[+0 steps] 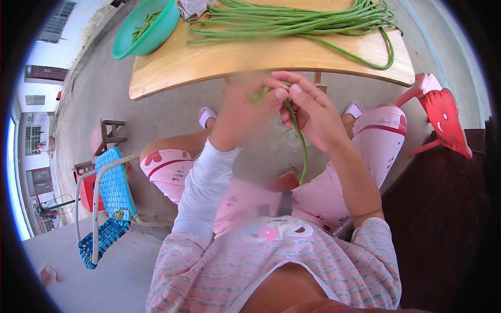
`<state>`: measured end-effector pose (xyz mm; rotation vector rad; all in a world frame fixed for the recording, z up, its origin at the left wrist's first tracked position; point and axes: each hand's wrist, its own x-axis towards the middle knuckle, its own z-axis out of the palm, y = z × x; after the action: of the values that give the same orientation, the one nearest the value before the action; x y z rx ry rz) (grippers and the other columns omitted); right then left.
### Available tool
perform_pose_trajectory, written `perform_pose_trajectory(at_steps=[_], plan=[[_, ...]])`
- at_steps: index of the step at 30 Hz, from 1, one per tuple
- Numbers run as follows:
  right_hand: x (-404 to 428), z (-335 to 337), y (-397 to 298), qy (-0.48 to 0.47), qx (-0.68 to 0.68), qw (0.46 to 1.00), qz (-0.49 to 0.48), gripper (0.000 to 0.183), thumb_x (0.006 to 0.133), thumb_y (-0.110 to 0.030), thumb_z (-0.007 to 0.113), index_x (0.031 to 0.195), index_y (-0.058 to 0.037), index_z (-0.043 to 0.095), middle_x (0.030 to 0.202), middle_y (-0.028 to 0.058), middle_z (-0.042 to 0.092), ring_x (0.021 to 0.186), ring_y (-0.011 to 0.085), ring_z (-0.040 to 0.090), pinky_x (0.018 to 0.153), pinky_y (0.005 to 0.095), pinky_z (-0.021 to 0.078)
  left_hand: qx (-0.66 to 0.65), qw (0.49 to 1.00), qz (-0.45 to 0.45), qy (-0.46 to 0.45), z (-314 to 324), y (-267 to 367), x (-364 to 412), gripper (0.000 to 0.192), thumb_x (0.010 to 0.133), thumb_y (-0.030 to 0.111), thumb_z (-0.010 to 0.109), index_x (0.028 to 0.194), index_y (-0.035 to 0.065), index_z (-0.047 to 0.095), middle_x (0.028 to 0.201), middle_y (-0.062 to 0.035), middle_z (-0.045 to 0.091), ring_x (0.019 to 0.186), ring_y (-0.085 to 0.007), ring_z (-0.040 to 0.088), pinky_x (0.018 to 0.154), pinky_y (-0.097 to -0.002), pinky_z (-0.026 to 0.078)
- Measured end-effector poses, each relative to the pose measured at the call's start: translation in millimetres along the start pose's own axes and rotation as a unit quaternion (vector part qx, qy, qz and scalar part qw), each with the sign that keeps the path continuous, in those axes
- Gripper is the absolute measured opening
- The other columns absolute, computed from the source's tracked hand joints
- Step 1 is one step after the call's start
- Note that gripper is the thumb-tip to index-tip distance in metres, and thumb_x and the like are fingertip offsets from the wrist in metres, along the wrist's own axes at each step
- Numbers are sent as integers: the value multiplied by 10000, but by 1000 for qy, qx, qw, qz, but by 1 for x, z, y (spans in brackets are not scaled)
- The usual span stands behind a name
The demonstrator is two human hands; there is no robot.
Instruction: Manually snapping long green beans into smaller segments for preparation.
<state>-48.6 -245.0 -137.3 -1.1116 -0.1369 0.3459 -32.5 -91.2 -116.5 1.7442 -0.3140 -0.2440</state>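
In front of my lap, above the floor, both hands meet at the upper end of a green yard-long bean. My right hand pinches it between thumb and fingers, and its long tail hangs down past the palm. My left hand, below a white sleeve, has its thumb and fingertips at the same end. A short green bean piece shows blurred inside the left hand. Beyond my hands, a heap of yard-long beans lies on a wooden table. A green plastic basin at the table's left corner contains cut bean pieces.
A red cartoon-faced chair stands to the right of the table. On the left are a blue woven chair with a metal frame and a small wooden stool. Green scraps lie on the concrete floor between my legs.
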Motion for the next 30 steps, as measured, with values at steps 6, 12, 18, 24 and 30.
perform_pose_trajectory(at_steps=[6,12,18,24,30], plan=[[3,-6,0,-21,201,969,142,319,918,-186,392,1177,-9,447,937,95,566,738,132,542,652,260,469,-117,989,-49,74,-11,-5,6,238,848,271,595,896,38,583,578,60,448,441,0,281,409,-162,203],[2,-8,14,-37,-44,997,43,229,901,-178,419,992,-9,543,785,58,576,628,106,529,575,253,467,-102,991,-28,81,-5,-3,2,210,835,223,615,888,23,576,568,47,460,441,-10,309,410,-163,224],[9,-19,18,51,106,990,72,188,886,-189,459,944,-41,559,718,18,538,575,74,477,523,214,422,27,959,282,28,3,12,-20,56,829,79,557,850,30,575,744,-9,565,635,-87,525,561,-219,414],[3,-6,3,26,116,991,53,195,888,-207,469,969,-53,557,694,-3,505,572,68,424,475,200,353,-247,963,-61,90,-7,2,-4,119,884,189,513,883,73,487,748,22,456,580,-42,386,466,-175,296],[-1,-7,8,23,48,997,61,210,869,-268,522,975,-97,580,653,-55,485,524,13,393,450,165,284,-316,941,-84,93,-7,-11,-3,170,904,220,498,909,50,483,772,0,445,601,-35,362,437,-150,274]])
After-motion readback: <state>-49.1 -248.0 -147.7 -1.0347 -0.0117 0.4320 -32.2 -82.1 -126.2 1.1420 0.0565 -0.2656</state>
